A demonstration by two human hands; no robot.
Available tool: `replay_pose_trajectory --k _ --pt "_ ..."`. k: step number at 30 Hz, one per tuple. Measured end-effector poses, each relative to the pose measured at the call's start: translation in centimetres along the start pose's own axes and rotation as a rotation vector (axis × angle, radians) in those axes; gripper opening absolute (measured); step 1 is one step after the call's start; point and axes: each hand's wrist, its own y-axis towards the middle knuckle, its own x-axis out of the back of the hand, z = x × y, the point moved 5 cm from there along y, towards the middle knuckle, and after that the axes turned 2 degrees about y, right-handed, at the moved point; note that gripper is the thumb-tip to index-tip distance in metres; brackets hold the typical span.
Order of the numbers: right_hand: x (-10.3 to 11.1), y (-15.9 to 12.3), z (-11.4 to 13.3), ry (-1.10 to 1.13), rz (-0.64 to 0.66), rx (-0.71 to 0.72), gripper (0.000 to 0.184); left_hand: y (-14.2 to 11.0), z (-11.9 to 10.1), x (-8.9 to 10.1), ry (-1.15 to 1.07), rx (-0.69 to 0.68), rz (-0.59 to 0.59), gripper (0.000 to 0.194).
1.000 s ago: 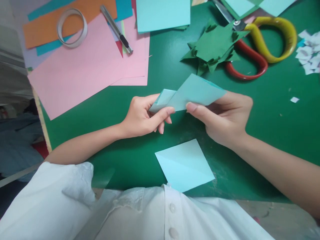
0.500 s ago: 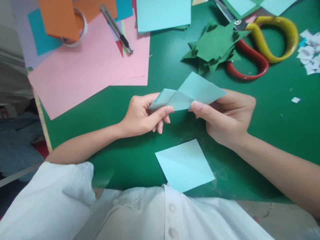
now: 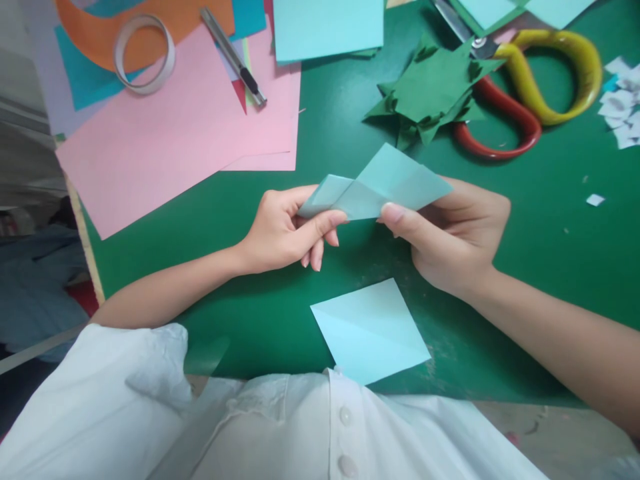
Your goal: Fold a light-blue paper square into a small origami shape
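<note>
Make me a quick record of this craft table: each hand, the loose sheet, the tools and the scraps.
Left hand: pinching one end of the folded blue paper
Right hand: holding the other end
Loose sheet: light blue, flat on the green table, nearest the person
Tools: scissors beside the green paper piece; cutter on coloured papers, upper left
Scraps: mostly white, far right

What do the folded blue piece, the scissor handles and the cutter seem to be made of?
Folded blue piece: probably matte paper, by its crisp creases and thin edges.
Scissor handles: likely plastic or a plastic coating, glossy, judging by their smooth surface and highlights.
Cutter: seemingly a metal body, given its grey sheen; its dark part could be plastic.
</note>
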Motion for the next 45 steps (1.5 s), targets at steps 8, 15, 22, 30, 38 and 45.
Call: replay_pose_trajectory --k 8,15,22,30,38,45 --pt "0.0 0.1 0.3 -0.029 0.001 0.019 0.026 0.1 0.1 0.1 -0.017 0.022 0.021 0.037" --pt "0.0 0.1 0.3 -0.094 -0.008 0.058 0.025 0.4 0.8 0.9 -0.092 0.042 0.019 0.037" --pt "0.1 0.4 0.5 -0.120 0.021 0.185 0.024 0.4 1.1 0.7 -0.163 0.045 0.070 0.038" --pt "-0.3 0.6 1.2 -0.057 0.197 0.258 0.020 0.4 1.3 1.0 -0.079 0.044 0.055 0.045" --pt "-1.0 0.5 1.5 -0.049 0.482 0.252 0.031 0.3 1.2 1.2 0.060 -0.006 -0.061 0.046" --pt "-1.1 0.0 1.1 -0.126 0.512 0.180 0.041 -0.1 0.8 0.7 0.124 -0.061 -0.021 0.040"
